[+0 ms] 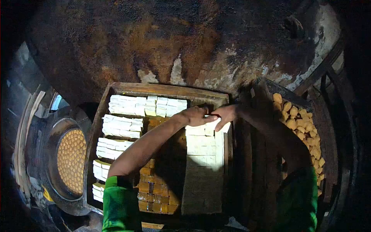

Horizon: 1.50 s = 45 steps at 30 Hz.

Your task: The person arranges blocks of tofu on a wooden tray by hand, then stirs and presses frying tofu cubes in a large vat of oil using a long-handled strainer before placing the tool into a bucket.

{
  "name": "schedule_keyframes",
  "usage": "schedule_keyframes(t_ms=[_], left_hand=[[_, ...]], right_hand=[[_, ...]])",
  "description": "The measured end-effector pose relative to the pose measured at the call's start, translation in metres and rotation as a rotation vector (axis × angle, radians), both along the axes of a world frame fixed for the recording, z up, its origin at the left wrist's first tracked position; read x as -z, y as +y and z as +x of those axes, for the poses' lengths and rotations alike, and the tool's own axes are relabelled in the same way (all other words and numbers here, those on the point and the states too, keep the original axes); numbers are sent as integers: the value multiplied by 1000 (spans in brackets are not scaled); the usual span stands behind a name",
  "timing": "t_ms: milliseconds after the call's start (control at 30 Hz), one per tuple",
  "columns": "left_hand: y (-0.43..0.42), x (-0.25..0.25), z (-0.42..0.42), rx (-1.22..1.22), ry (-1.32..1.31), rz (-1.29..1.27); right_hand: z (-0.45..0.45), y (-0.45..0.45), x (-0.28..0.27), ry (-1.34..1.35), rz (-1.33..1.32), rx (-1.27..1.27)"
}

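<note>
My left hand and my right hand meet at the far end of a long slab of white blocks scored into pieces. The fingers of both bend down over the white pieces there; whether one is gripped is hard to make out. The slab lies along the right side of a wooden tray with a woven brown bottom. Stacked rows of white blocks stand at the tray's left side and along its far edge. The slab's near half is in shadow.
At the left, a round pan holds many small golden pieces. On the right is a wooden container with a heap of brown fried pieces. A stained dark wall rises behind the tray.
</note>
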<state>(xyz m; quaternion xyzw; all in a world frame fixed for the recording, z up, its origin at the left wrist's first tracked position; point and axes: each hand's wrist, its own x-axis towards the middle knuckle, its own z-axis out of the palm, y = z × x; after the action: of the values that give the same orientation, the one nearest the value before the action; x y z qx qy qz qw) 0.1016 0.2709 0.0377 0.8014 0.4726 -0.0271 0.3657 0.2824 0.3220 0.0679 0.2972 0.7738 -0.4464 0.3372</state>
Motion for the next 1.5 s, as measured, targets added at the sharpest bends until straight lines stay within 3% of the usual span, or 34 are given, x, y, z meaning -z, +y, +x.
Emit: schedule_keyframes(t_ms=[133, 167, 267, 333, 400, 500, 567, 600, 633, 700, 800, 1033, 1100, 1200, 1267, 1433, 1467, 1500], left_hand=[[-17, 10, 8, 80, -43, 133], [-20, 13, 11, 39, 37, 78], [-26, 24, 14, 10, -45, 141], [-21, 49, 19, -100, 43, 331], [-10, 68, 26, -63, 47, 267], [-21, 73, 30, -26, 45, 272], [-25, 89, 32, 13, 9, 378], [-35, 61, 29, 33, 96, 123], [-44, 55, 28, 44, 94, 124], [-61, 52, 25, 23, 72, 415], [-59, 61, 23, 36, 72, 398], [-55, 24, 13, -40, 125, 206], [-53, 41, 14, -19, 140, 437], [-53, 44, 16, -57, 152, 355], [-49, 55, 19, -73, 132, 388], [-51, 49, 18, -29, 69, 489], [-46, 41, 21, 48, 189, 274], [-43, 41, 21, 51, 188, 267]], right_hand=[[5, -13, 18, -65, 206, -94], [6, -13, 20, -63, 212, -95], [7, -6, 31, -144, 132, -89], [11, 0, 34, -120, 190, -117], [9, -3, 29, -123, 306, -205], [3, -26, 25, -248, 277, -219], [5, -41, 20, -178, 274, -207], [8, -48, 21, -163, 272, -162], [12, -55, 22, -151, 269, -119], [17, -54, 41, -140, 352, -170], [17, -50, 41, -168, 292, -122], [9, -26, 44, -46, 232, -123], [8, -26, 45, -2, 260, -138], [10, -29, 40, 5, 226, -70], [6, -35, 29, -106, 221, -33], [11, -34, 35, -11, 137, -72], [16, -35, 39, 21, 184, -71], [21, -36, 44, 51, 230, -68]])
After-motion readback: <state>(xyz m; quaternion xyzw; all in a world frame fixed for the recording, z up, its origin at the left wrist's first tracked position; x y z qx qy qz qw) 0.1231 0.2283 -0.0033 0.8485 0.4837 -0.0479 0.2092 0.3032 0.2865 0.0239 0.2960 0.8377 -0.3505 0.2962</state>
